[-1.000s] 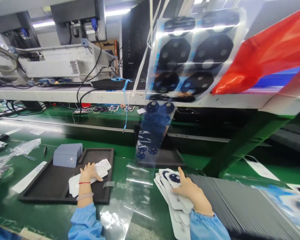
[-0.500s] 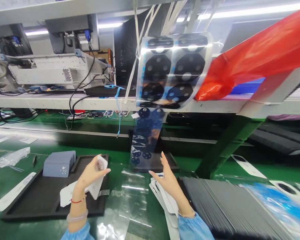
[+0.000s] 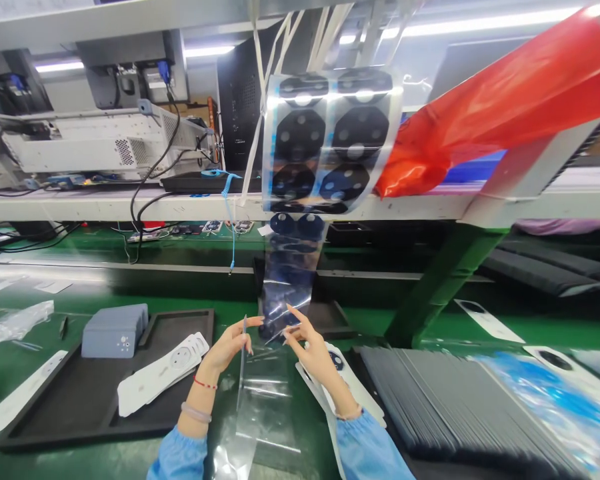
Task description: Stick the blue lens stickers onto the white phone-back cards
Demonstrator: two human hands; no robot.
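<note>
My left hand [image 3: 230, 348] pinches a thin grey flat piece [image 3: 242, 373], seen edge-on, so its face is hidden. My right hand [image 3: 310, 350] is at the lower end of the clear sticker strip [image 3: 290, 287], thumb and forefinger apart; whether its fingertips touch the strip is unclear. This strip hangs from a roll of dark round stickers [image 3: 300, 137]. Below my right hand lie white phone back covers [image 3: 363, 383] with dark camera rings. Clear backing film [image 3: 270, 400] runs over the green table between my wrists. White back covers [image 3: 163, 373] rest in the black tray [image 3: 55, 427].
Blue-grey covers [image 3: 115, 330] stand in the tray's back left. A long row of dark grey panels [image 3: 430, 393] fills the right side. The shelf edge [image 3: 205, 208], a green post [image 3: 443, 280] and a red plastic bag [image 3: 480, 133] are ahead and above.
My left hand has let go of a white cover in the tray, moved right, and now holds the thin piece. My right hand has moved left to the strip's lower end.
</note>
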